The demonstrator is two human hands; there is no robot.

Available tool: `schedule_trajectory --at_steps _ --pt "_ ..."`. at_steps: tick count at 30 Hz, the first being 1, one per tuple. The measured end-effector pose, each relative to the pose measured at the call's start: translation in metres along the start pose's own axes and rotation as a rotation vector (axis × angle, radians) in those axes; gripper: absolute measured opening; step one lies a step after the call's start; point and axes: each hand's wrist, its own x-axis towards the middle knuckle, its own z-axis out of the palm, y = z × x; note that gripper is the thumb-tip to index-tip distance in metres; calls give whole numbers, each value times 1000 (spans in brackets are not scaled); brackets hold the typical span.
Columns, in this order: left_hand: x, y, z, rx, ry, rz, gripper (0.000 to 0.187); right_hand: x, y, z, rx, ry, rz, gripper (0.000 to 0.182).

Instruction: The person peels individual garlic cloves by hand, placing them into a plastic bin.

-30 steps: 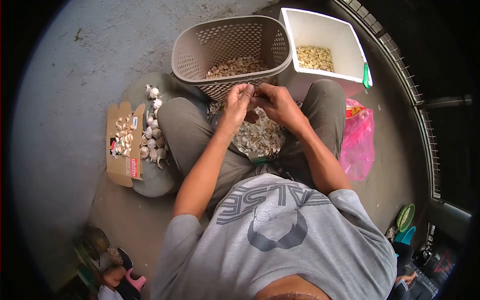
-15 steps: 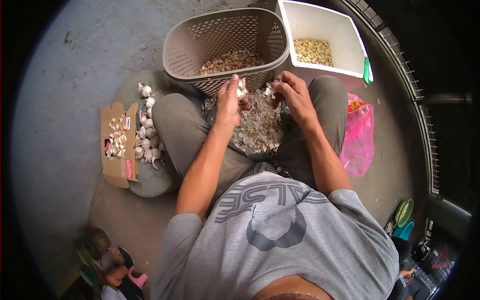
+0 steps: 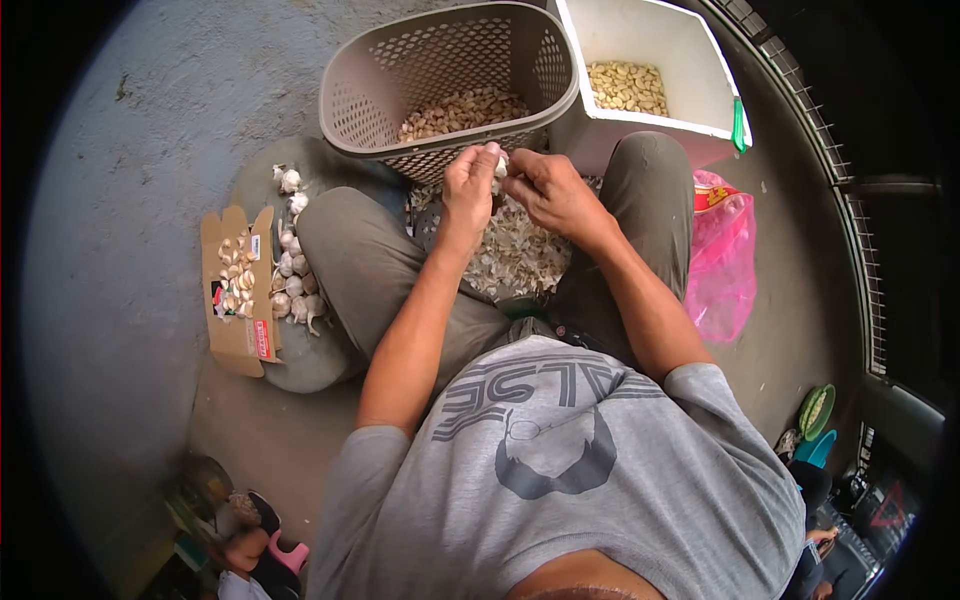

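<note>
A garlic bulb [image 3: 499,170], partly covered by fingers, is held up between my two hands. My left hand [image 3: 468,195] grips it from the left, thumb on top. Against its right side press the curled fingers of my right hand [image 3: 560,197]. Below both hands, a heap of papery garlic skins [image 3: 518,255] lies between my legs. Just beyond them stands a brown perforated basket [image 3: 352,118] holding unpeeled garlic cloves [image 3: 465,112].
Right of the basket, a white foam box [image 3: 690,60] contains pale peeled cloves [image 3: 627,88]. At my left are whole garlic bulbs [image 3: 292,283] and a cardboard tray [image 3: 232,345] with cloves. A pink plastic bag [image 3: 722,265] lies by my right knee. Other people sit behind at both sides.
My right hand has moved left from above the skins to the bulb, so both hands now meet on it. The white piece in its fingertips no longer shows. The view has shifted slightly.
</note>
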Motion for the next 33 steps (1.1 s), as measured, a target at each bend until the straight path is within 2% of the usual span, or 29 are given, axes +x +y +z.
schedule_trajectory --at_steps 1,3,5,6,7,9,11,14,15,18,19,24,28,29,32,33 --pt "3 -3 -3 -31 37 13 33 -2 1 3 11 11 -53 15" --pt "6 -2 -16 -153 150 -149 29 -6 2 11 36 30 -160 16" --pt "14 8 -31 -290 312 -265 27 -14 -7 13 30 2 -154 16" --pt "14 16 -37 -302 330 -249 27 -16 -10 11 26 -12 -152 17" --pt "12 20 -37 -271 285 -217 28 -16 -6 10 -55 -95 -45 19" --pt "8 23 -32 -207 202 -187 29 -12 4 13 -172 94 -247 22" --pt "1 21 -17 -186 149 -166 28 -10 12 14 -87 138 -227 31" --pt "-8 24 5 -173 71 -125 25 -7 0 7 -169 40 -19 32" --pt "-5 18 4 -116 -1 -50 23 -5 -3 8 -208 26 35 29" --pt "-3 11 -2 -141 -17 -119 24 -3 12 12 -103 65 -40 21" --pt "-3 15 4 -219 44 -84 25 -4 11 10 -92 49 -39 19" --pt "3 15 -15 -334 182 -209 31 -13 -6 14 58 -52 -20 14" --pt "2 25 -18 -315 197 -203 34 -8 -8 7 -97 -58 28 19" --pt "0 24 -16 -280 175 -177 35 -9 -1 2 -145 -55 11 30" --pt "-5 26 -10 -177 133 -101 36 -8 11 8 65 106 -61 42" --pt "-3 24 -4 -134 148 -57 36 -6 0 5 222 22 -8 51"
